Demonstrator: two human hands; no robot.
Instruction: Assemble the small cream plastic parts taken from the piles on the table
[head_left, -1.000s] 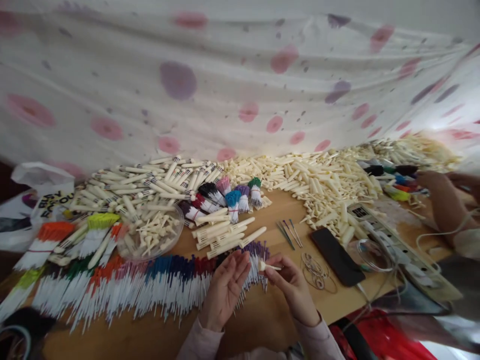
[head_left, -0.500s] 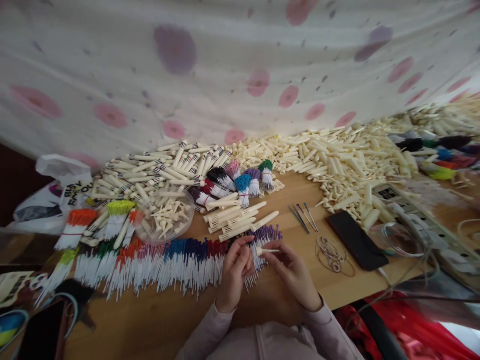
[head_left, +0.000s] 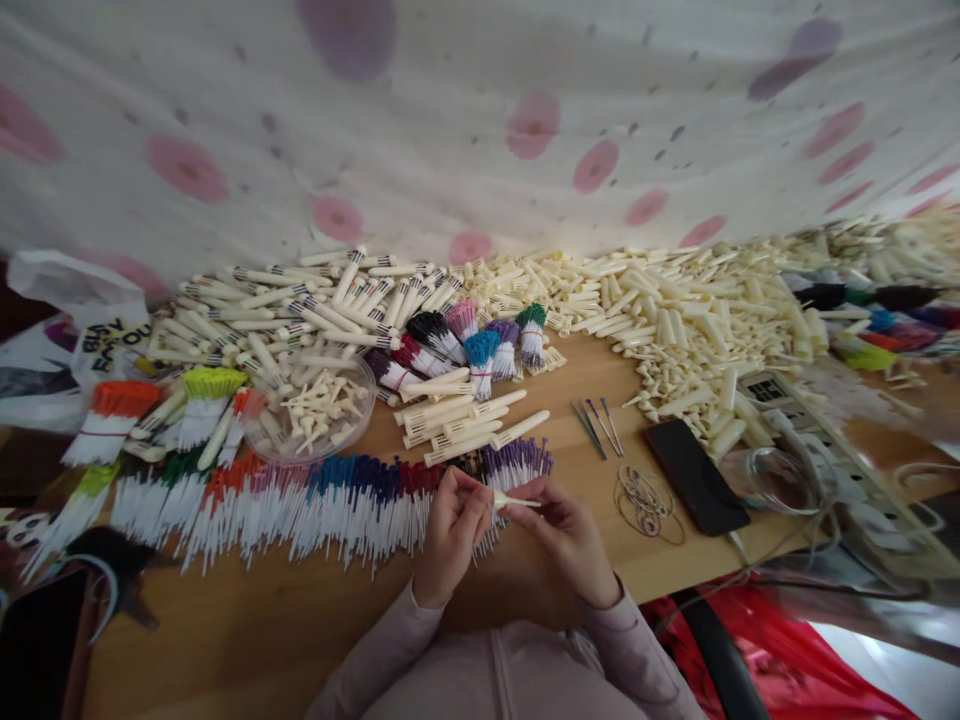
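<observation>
Between my two hands is a small cream plastic piece (head_left: 511, 501) with a thin stem. My right hand (head_left: 564, 530) pinches it from the right. My left hand (head_left: 452, 528) is closed at its left end, fingertips touching it or very near; what else those fingers hold is too small to tell. Just beyond my hands lies a row of white refills with coloured tips (head_left: 360, 510). Behind it are several cream pen barrels (head_left: 469, 425). A round clear tub (head_left: 365, 415) holds small cream pieces like the one in my hand.
Bundled coloured refills (head_left: 480, 350) stand before heaps of cream barrels (head_left: 660, 300). Tweezers (head_left: 590, 430), rubber bands (head_left: 645, 500), a black phone (head_left: 696, 478) and a power strip (head_left: 847, 470) lie right. Another phone (head_left: 45, 640) is lower left. A spotted curtain (head_left: 450, 130) hangs behind.
The camera view has shifted, so the table's contents appear further left. My hands have come closer together, and the cream piece now reaches my left fingertips.
</observation>
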